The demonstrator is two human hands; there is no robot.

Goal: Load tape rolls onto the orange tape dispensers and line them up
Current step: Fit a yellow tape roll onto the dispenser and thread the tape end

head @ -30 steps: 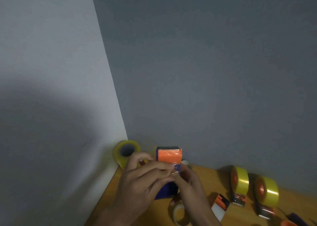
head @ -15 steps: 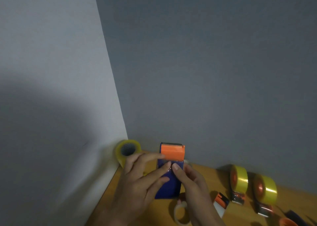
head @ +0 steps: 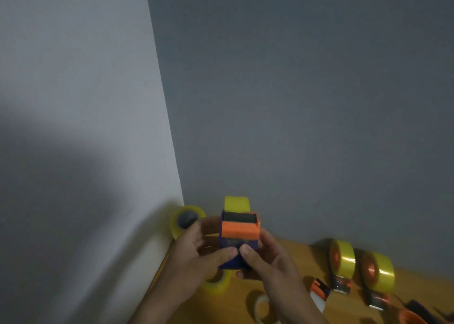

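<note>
Both hands hold one dispenser [head: 239,237] up off the table [head: 302,262], just in front of the wall corner. The left hand [head: 196,257] curls round its left side, the right hand [head: 267,259] round its right, and the two thumbs meet, pressed on its blue body below the orange head. A yellow tape roll [head: 236,203] sits on it, showing above the head.

From where I stand the risk is the loose tape end: if a thumb slips, the tape may stick back on the roll or crease at the cutter, and the serrated edge lies close to the fingers. The grip looks firm, but a drop would land on the spare roll [head: 216,284] lying directly below the dispenser.

Another spare roll [head: 186,219] leans in the corner, left of the held dispenser. To its right, two loaded dispensers [head: 341,259] [head: 378,272] stand side by side, each carrying a yellow roll on an orange hub. No boxes or bins show.
</note>
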